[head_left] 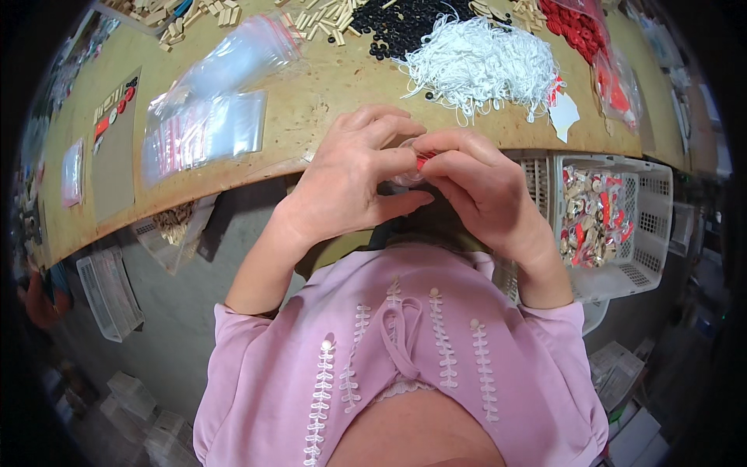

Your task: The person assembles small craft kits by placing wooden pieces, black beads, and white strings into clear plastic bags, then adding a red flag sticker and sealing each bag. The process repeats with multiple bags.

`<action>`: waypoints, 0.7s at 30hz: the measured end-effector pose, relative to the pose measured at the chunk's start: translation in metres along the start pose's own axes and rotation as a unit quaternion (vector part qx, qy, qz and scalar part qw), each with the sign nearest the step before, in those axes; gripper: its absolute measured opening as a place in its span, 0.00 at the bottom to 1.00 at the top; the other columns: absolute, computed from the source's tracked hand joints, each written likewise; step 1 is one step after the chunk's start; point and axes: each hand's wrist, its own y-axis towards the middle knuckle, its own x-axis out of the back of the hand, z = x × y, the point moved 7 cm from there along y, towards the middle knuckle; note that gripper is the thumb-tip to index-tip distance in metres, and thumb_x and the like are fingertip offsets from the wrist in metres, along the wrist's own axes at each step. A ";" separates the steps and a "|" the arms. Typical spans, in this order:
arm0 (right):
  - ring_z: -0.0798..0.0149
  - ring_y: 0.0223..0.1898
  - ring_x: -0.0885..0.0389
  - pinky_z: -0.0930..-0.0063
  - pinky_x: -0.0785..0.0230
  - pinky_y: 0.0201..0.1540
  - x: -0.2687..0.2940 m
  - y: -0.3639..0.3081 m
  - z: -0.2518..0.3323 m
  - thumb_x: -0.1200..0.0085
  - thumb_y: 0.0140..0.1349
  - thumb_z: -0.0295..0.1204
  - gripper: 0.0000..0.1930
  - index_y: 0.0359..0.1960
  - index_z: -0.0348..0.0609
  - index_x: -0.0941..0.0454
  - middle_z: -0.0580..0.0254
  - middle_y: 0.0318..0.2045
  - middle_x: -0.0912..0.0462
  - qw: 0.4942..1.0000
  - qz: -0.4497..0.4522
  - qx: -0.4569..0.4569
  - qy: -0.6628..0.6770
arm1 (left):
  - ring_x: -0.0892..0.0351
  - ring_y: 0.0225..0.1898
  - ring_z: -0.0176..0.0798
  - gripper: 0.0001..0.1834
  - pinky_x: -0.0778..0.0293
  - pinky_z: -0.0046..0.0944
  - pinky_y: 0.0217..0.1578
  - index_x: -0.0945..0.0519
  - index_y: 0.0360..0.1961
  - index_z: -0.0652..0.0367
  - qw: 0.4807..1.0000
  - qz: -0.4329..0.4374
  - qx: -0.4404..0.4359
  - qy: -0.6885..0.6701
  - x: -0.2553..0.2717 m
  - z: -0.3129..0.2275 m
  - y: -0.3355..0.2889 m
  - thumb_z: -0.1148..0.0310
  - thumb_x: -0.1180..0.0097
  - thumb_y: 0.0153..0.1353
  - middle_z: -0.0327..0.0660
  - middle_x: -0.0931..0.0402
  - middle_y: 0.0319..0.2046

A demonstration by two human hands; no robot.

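Note:
A small clear plastic bag (pixel 406 177) with something red in or on it is between my two hands, just off the table's near edge. My left hand (pixel 350 175) curls round the bag's left side, thumb below and fingers above. From the right, my right hand (pixel 486 183) pinches the bag near the red part. Fingers cover much of the bag, so its contents cannot be made out. Left of my hands lies a stack of flat clear zip bags (pixel 241 124) with red strips. Beyond my right hand is a heap of white looped cords (pixel 482 62).
Black rings (pixel 389 31), wooden pieces (pixel 323 19) and red discs (pixel 572 31) lie in piles along the table's (pixel 311 86) far side. A brown card (pixel 117 148) with sample parts lies far left. A white crate (pixel 654 210) of filled bags stands at right.

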 end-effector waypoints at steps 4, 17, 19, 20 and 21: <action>0.54 0.46 0.15 0.68 0.22 0.47 0.000 -0.001 -0.009 0.39 0.58 0.13 0.10 0.41 0.36 0.18 0.53 0.47 0.15 0.997 -0.009 -0.066 0.026 | 0.24 0.57 0.53 0.22 0.28 0.52 0.57 0.15 0.42 0.53 0.966 -0.080 0.132 -0.208 0.008 0.015 -0.010 0.64 0.21 0.45 0.47 0.21 0.52; 0.56 0.45 0.16 0.70 0.24 0.49 0.012 0.003 -0.011 0.40 0.59 0.13 0.09 0.39 0.36 0.17 0.53 0.47 0.16 0.998 -0.017 -0.053 0.043 | 0.17 0.47 0.28 0.16 0.19 0.32 0.49 0.17 0.45 0.63 0.893 -0.141 0.217 -0.367 0.006 0.035 -0.019 0.76 0.26 0.56 0.41 0.17 0.47; 0.56 0.44 0.16 0.69 0.24 0.50 0.017 0.008 -0.010 0.40 0.60 0.14 0.08 0.39 0.37 0.17 0.53 0.47 0.17 0.999 -0.018 -0.032 0.027 | 0.17 0.46 0.30 0.16 0.19 0.33 0.49 0.18 0.49 0.66 0.894 -0.094 0.238 -0.369 -0.005 0.031 -0.016 0.80 0.32 0.59 0.41 0.17 0.46; 0.57 0.44 0.17 0.70 0.24 0.49 0.018 0.010 -0.010 0.40 0.60 0.15 0.07 0.39 0.37 0.17 0.53 0.47 0.18 0.999 -0.023 -0.027 0.019 | 0.17 0.46 0.31 0.16 0.19 0.33 0.50 0.19 0.50 0.67 0.893 -0.071 0.248 -0.369 -0.011 0.030 -0.014 0.83 0.34 0.61 0.42 0.17 0.45; 0.58 0.44 0.17 0.70 0.24 0.49 0.018 0.010 -0.010 0.40 0.60 0.15 0.07 0.39 0.37 0.17 0.53 0.47 0.18 0.999 -0.029 -0.025 0.011 | 0.16 0.45 0.31 0.14 0.19 0.32 0.49 0.19 0.50 0.67 0.878 -0.083 0.260 -0.393 -0.014 0.032 -0.014 0.82 0.35 0.62 0.41 0.17 0.43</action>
